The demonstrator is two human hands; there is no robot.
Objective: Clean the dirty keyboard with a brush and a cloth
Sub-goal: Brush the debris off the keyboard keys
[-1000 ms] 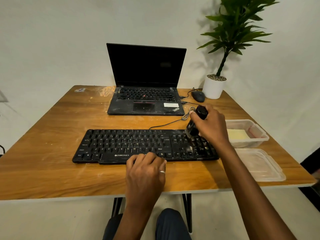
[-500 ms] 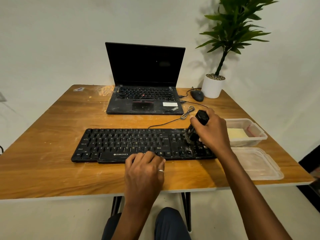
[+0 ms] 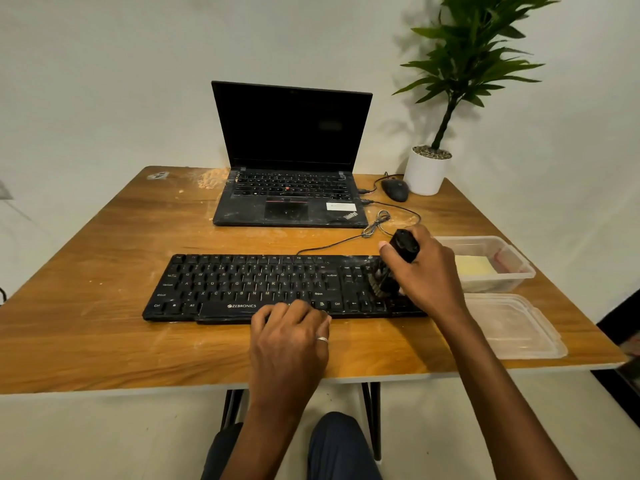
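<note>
The black Zebronics keyboard (image 3: 277, 287) lies near the front edge of the wooden table (image 3: 104, 258), dusty at its right end. Behind it stands an open ThinkPad laptop (image 3: 291, 157). The left hand (image 3: 289, 336) rests palm down, fingers loosely curled on the keyboard's front edge. The right hand (image 3: 424, 271) is wrapped around a black brush (image 3: 389, 268), bristles touching the number-pad keys. A yellow cloth (image 3: 474, 265) lies in a clear plastic container (image 3: 519, 271) just right of the keyboard.
</note>
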